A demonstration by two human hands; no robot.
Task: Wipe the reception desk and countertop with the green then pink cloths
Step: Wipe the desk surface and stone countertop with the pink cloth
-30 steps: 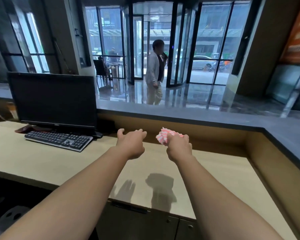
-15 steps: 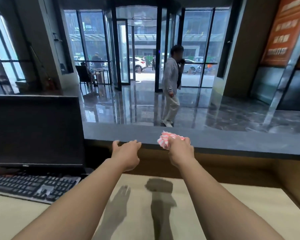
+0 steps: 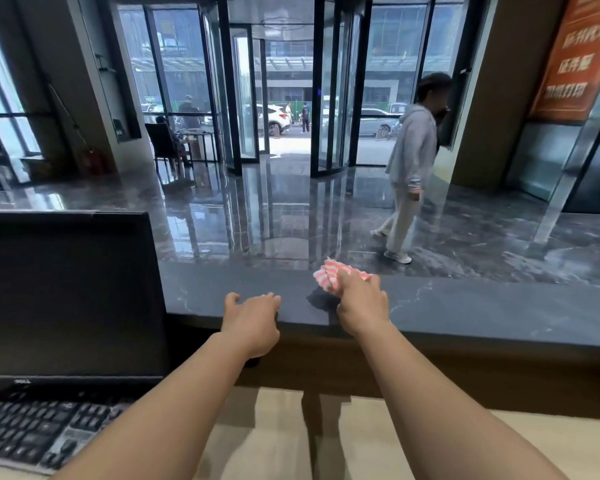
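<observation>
My right hand [image 3: 361, 303] is shut on a bunched pink-and-white striped cloth [image 3: 329, 277], which rests on the dark stone countertop [image 3: 482, 306]. To its left, my left hand [image 3: 253, 320] hovers at the countertop's near edge with fingers loosely curled and nothing in it. Below the counter lies the pale wooden reception desk [image 3: 278, 438], partly covered by both forearms. No green cloth is in view.
A black monitor [image 3: 66, 292] stands at the left with a black keyboard [image 3: 35, 434] in front of it. Beyond the counter a person [image 3: 409, 168] walks across the glossy lobby floor toward the right. Glass revolving doors [image 3: 284, 91] stand behind.
Both hands moved forward and up from over the desk to the stone countertop. The pink cloth now rests on the counter. The person in the lobby walked to the right.
</observation>
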